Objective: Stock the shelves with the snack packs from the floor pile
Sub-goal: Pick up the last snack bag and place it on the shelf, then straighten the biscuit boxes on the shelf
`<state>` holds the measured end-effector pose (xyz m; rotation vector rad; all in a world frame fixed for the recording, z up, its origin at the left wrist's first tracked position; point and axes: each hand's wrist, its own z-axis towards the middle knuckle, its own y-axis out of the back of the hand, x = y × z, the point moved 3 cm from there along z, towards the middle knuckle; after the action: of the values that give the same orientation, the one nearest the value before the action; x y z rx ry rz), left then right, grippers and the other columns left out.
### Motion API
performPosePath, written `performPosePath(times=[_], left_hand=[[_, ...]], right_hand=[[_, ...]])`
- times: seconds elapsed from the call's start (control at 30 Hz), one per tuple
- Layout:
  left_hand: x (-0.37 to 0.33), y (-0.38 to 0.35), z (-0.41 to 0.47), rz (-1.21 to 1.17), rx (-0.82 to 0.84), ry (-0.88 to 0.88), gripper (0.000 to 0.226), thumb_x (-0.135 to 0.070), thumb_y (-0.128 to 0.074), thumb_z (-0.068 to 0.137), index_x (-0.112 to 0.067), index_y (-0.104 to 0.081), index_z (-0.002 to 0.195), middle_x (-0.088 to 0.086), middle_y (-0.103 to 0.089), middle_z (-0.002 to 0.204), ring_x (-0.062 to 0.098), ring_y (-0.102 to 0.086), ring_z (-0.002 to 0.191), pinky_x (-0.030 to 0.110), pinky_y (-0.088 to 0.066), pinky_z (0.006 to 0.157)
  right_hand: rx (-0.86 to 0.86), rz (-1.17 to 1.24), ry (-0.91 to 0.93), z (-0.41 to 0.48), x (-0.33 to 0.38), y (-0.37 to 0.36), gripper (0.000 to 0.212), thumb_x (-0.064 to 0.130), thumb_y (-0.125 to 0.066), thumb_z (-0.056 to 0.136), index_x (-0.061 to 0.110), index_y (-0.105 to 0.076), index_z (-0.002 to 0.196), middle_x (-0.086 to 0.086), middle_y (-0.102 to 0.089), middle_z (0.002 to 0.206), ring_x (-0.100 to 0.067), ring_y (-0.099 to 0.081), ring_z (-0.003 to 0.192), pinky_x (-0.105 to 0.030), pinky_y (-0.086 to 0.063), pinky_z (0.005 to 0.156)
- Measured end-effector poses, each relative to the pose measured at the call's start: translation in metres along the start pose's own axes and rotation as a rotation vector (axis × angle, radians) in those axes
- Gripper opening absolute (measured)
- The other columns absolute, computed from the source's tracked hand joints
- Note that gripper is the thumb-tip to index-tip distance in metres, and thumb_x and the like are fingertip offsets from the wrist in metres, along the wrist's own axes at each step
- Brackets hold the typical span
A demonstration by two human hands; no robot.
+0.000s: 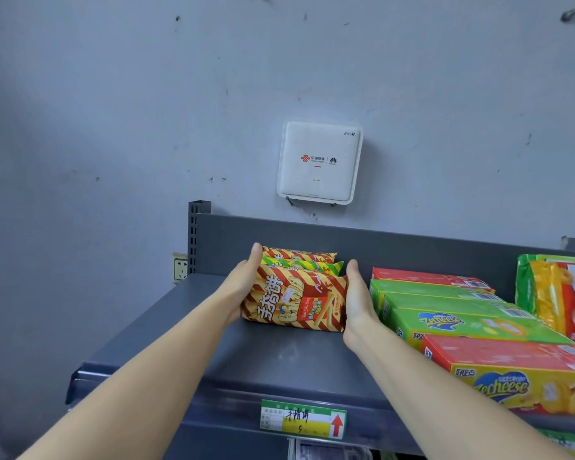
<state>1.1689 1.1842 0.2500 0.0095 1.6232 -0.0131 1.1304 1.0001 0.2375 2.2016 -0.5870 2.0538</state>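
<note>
Head view: left hand (pixel 243 287) and right hand (pixel 357 293) press flat, fingers extended, against either end of the striped snack pack (pixel 296 302), front of a three-pack row on the grey shelf (pixel 166 330). Bare shelf left and toward the front lip; boxes (pixel 445 313) just right of the right hand.

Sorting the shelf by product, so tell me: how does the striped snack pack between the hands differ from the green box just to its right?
The striped snack pack is a soft, puffy bag in red and cream stripes; the green box is a rigid flat carton. The pack is flanked by the left hand and right hand; the box lies untouched. The pack fronts a short row of bags; the box sits in a row of cartons. Both rest on the grey shelf.
</note>
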Motion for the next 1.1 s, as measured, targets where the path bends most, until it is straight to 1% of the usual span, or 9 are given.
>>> performPosePath(times=[0.07, 0.13, 0.2, 0.27, 0.43, 0.57, 0.7, 0.9, 1.1], left_hand=[[-0.003, -0.002, 0.001, -0.04, 0.023, 0.032, 0.068, -0.07, -0.029, 0.09, -0.014, -0.063, 0.11, 0.006, -0.072, 0.089, 0.02, -0.069, 0.08, 0.028, -0.052, 0.056], [-0.005, -0.003, 0.006, -0.064, 0.024, 0.058, 0.071, -0.073, -0.029, 0.088, -0.014, -0.065, 0.107, 0.009, -0.073, 0.091, 0.024, -0.069, 0.084, 0.033, -0.054, 0.063], [-0.006, -0.004, 0.009, -0.087, 0.008, 0.068, 0.071, -0.074, -0.031, 0.087, -0.014, -0.065, 0.105, 0.011, -0.074, 0.093, 0.027, -0.07, 0.087, 0.036, -0.056, 0.071], [-0.003, -0.003, 0.016, -0.108, -0.008, 0.06, 0.07, -0.074, -0.033, 0.086, -0.014, -0.065, 0.105, 0.011, -0.074, 0.093, 0.028, -0.071, 0.089, 0.039, -0.057, 0.077], [0.003, -0.003, 0.022, -0.082, 0.015, 0.043, 0.064, -0.069, -0.033, 0.09, -0.015, -0.064, 0.102, 0.009, -0.074, 0.092, 0.025, -0.07, 0.086, 0.034, -0.056, 0.069], [0.001, -0.001, 0.022, -0.064, 0.002, 0.024, 0.066, -0.072, -0.034, 0.088, -0.016, -0.064, 0.105, 0.009, -0.073, 0.097, 0.025, -0.07, 0.09, 0.035, -0.056, 0.076], [-0.002, 0.005, 0.025, 0.049, -0.159, -0.106, 0.065, -0.068, -0.035, 0.09, -0.016, -0.056, 0.122, 0.005, -0.069, 0.105, 0.022, -0.066, 0.097, 0.043, -0.053, 0.091], [-0.037, -0.002, 0.003, 0.158, -0.355, -0.407, 0.056, -0.051, -0.047, 0.093, -0.018, -0.045, 0.138, 0.003, -0.053, 0.138, 0.021, -0.052, 0.123, 0.043, -0.044, 0.103], [-0.076, -0.037, -0.023, 0.256, -0.318, -0.605, 0.045, -0.047, -0.047, 0.095, -0.022, -0.052, 0.131, -0.001, -0.055, 0.135, 0.021, -0.049, 0.126, 0.047, -0.036, 0.11]], right_hand=[[-0.063, 0.02, -0.012, 0.008, 0.005, 0.0, 0.073, 0.08, -0.03, 0.083, 0.025, -0.057, 0.123, -0.005, -0.07, 0.108, -0.026, -0.068, 0.094, -0.045, -0.056, 0.083], [-0.062, 0.031, -0.054, 0.01, 0.01, -0.004, 0.077, 0.081, -0.027, 0.083, 0.02, -0.055, 0.122, -0.007, -0.069, 0.105, -0.027, -0.068, 0.091, -0.046, -0.055, 0.084], [-0.027, 0.021, -0.067, 0.009, 0.017, -0.006, 0.066, 0.075, -0.026, 0.088, 0.018, -0.049, 0.111, -0.006, -0.066, 0.089, -0.024, -0.065, 0.079, -0.04, -0.054, 0.072], [-0.017, 0.003, -0.049, 0.01, 0.019, -0.009, 0.061, 0.073, -0.025, 0.09, 0.025, -0.048, 0.119, -0.002, -0.062, 0.082, -0.021, -0.062, 0.073, -0.036, -0.052, 0.062], [-0.032, -0.071, 0.046, 0.021, 0.004, -0.017, 0.078, 0.081, -0.024, 0.083, 0.026, -0.05, 0.131, -0.003, -0.069, 0.11, -0.024, -0.068, 0.096, -0.048, -0.055, 0.087], [-0.049, -0.104, 0.025, 0.023, 0.008, -0.02, 0.084, 0.086, -0.021, 0.078, 0.026, -0.049, 0.131, -0.006, -0.068, 0.113, -0.027, -0.068, 0.097, -0.052, -0.053, 0.09], [-0.134, -0.225, 0.065, 0.013, 0.02, -0.016, 0.077, 0.076, -0.018, 0.087, 0.022, -0.042, 0.137, -0.007, -0.062, 0.122, -0.027, -0.062, 0.107, -0.047, -0.049, 0.096], [-0.216, -0.366, 0.256, -0.002, 0.055, -0.007, 0.059, 0.052, -0.036, 0.098, 0.017, -0.03, 0.146, -0.005, -0.041, 0.147, -0.027, -0.043, 0.13, -0.042, -0.038, 0.101], [-0.195, -0.459, 0.456, -0.019, 0.112, 0.017, 0.054, 0.051, -0.037, 0.098, 0.015, -0.043, 0.138, -0.001, -0.048, 0.139, -0.022, -0.046, 0.124, -0.03, -0.034, 0.088]])
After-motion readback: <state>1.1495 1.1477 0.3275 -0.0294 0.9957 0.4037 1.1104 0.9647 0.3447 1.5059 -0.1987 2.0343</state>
